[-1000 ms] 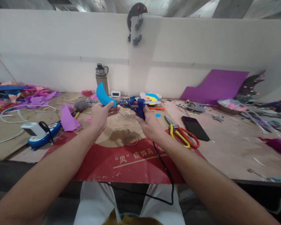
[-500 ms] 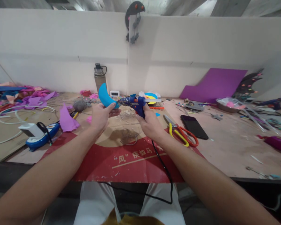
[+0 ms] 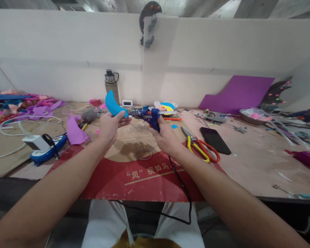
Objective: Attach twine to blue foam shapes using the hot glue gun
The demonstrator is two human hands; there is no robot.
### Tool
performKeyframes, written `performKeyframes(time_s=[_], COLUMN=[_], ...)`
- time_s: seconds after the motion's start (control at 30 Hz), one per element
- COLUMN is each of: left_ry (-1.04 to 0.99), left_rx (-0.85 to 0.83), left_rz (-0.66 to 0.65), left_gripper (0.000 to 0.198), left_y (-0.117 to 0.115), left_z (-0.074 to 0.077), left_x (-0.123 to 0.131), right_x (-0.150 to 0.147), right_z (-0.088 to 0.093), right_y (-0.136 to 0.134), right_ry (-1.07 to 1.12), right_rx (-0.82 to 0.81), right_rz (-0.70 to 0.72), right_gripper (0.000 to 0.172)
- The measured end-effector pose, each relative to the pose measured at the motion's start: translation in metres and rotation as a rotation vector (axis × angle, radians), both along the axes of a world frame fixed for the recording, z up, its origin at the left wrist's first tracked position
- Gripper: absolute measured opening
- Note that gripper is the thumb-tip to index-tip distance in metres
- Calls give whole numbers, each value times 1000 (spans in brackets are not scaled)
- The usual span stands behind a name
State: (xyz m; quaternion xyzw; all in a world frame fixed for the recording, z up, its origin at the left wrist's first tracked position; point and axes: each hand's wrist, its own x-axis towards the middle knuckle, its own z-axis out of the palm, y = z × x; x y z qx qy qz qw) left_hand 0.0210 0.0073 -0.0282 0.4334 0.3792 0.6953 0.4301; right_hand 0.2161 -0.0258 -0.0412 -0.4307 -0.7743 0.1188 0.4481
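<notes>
Between thumb and fingers, my left hand [image 3: 111, 127] holds a blue crescent-shaped craft piece [image 3: 113, 104] above the table. My right hand [image 3: 165, 137] is wrapped round the handle of a blue hot glue gun [image 3: 151, 117], with a clear glue stick [image 3: 167, 112] sticking out of its back. The gun's nozzle points left at the crescent's lower end. Whether the tip touches it, I cannot tell. A black cord hangs from the gun over the table's front edge. Below the hands lies a red and tan cardboard sheet [image 3: 144, 182] with a loose thread [image 3: 144, 154] on it.
Scissors [image 3: 197, 146] with red and yellow handles and a black phone [image 3: 215, 140] lie to the right. A blue power strip [image 3: 50, 151] with a white plug and felt scraps [image 3: 38, 108] are at left. A bottle [image 3: 111, 84] and small clock [image 3: 127, 103] stand behind.
The blue crescent has shifted slightly left and tilted a little in my left hand. The glue gun stays nearly where it was, still pointing at the crescent.
</notes>
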Motion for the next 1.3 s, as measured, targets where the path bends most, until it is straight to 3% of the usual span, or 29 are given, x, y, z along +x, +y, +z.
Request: performKeyframes(time_s=[0.73, 1.03, 1.3], left_ry=[117, 245, 265], left_rx=[8, 23, 12], left_rz=[-37, -33, -9], left_gripper=[19, 25, 27], left_y=[0, -6, -7], left_z=[-3, -3, -2], left_x=[0, 1, 1], right_x=[2, 3, 7], right_z=[3, 1, 3], right_y=[1, 7, 9], right_ry=[42, 185, 248], right_rx=[-37, -97, -97], right_rz=[-20, 31, 13], right_gripper=[37, 30, 35])
